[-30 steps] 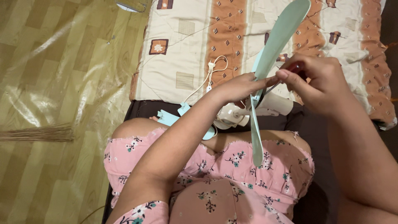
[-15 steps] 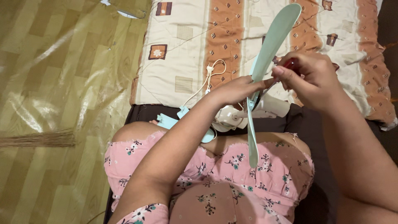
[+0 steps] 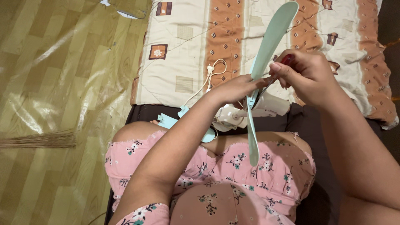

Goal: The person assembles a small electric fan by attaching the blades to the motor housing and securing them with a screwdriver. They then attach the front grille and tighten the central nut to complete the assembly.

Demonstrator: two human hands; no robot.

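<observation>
Left hand point(image 3: 237, 88) pinches the pale green fan blade point(image 3: 266, 54) at its hub; right hand point(image 3: 306, 75) grips a red-handled screwdriver point(image 3: 286, 59) there, white motor point(image 3: 233, 116) beneath.

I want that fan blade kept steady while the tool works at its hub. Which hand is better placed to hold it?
Left, probably. The left hand already rests against the pale green fan blade near the hub, while the right hand grips the red-handled tool.
</observation>
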